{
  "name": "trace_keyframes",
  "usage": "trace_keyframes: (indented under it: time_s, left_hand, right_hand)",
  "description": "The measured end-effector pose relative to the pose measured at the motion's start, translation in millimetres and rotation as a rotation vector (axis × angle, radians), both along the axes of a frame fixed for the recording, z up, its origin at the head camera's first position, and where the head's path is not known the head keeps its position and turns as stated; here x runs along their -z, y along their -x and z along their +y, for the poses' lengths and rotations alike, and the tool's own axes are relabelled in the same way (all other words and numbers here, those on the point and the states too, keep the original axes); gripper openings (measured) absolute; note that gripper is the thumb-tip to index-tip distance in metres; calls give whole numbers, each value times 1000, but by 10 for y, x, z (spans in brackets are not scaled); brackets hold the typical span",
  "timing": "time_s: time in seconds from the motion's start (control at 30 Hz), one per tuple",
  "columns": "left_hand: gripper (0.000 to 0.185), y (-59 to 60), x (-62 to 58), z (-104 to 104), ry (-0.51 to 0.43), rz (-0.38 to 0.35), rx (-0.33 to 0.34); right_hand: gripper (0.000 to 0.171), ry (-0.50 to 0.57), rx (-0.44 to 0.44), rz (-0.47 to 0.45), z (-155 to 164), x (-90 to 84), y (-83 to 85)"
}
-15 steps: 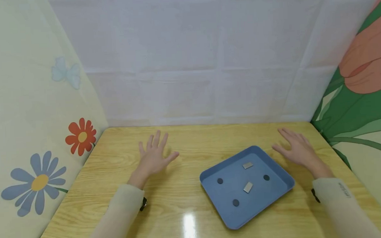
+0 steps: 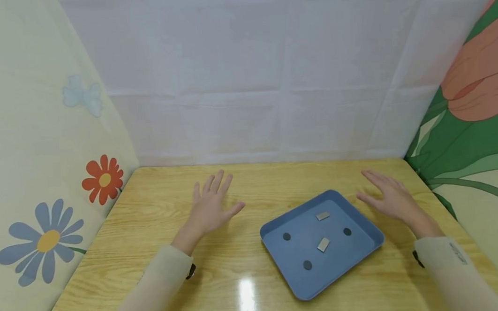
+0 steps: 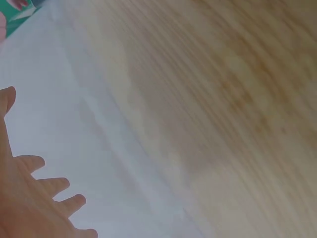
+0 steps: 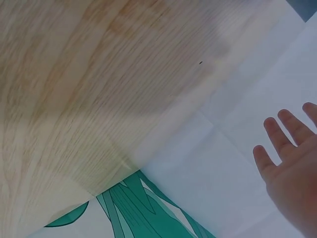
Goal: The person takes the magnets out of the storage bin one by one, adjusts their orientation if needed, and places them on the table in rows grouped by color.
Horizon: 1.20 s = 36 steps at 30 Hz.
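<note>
A shallow blue tray (image 2: 280, 266) lies turned at an angle on the wooden table, right of the middle. In it are two small silvery rectangular blocks, one block (image 2: 322, 215) towards the back and another block (image 2: 323, 244) near the centre. Three dark round discs lie around them: a left disc (image 2: 286, 236), a right disc (image 2: 347, 232) and a front disc (image 2: 307, 265). Left of the tray, my left hand (image 2: 209, 211) is held with fingers spread and nothing in it. Beside the tray's right corner, my right hand (image 2: 392, 199) is empty, its fingers extended.
The wood-grain table (image 2: 226, 288) ends at a white sheet (image 2: 228, 81) hanging behind it. Flower-printed cloth stands on both sides, a cream left cloth (image 2: 20, 148) and a right cloth (image 2: 476, 139) with large tulips. Light reflects off the front of the table.
My left hand has moved a little to the right, towards the tray. The right hand has shifted only slightly. Tray, blocks and discs keep their places on the table.
</note>
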<state>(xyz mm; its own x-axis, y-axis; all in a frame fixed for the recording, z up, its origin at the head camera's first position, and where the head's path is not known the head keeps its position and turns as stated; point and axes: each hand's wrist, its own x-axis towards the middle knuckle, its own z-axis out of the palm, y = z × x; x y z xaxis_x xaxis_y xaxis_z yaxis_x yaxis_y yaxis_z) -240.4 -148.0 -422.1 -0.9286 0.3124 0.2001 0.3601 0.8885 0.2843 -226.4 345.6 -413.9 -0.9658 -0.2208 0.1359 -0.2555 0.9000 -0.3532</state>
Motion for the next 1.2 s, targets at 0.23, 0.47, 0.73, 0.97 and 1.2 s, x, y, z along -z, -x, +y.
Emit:
trace_keyframes:
  time_s: [0.23,0.47,0.73,0.97,1.2]
  left_hand:
    - [94,-103,-18,125,20,55,73]
    - [95,-185,-10,194,18,36,125]
    - [95,-272,8,262,26,14,176]
    - [97,-347,81,305,46,-33,214]
    - [97,-423,111,394,36,-96,293]
  right_hand:
    - [78,1,-40,20,-25,-10,-61]
    - [77,-2,-80,25,-10,8,-132]
    - [75,27,-152,9,42,47,-246]
    - [75,29,-218,-12,13,99,-352]
    - [80,12,-255,-26,-21,118,-459]
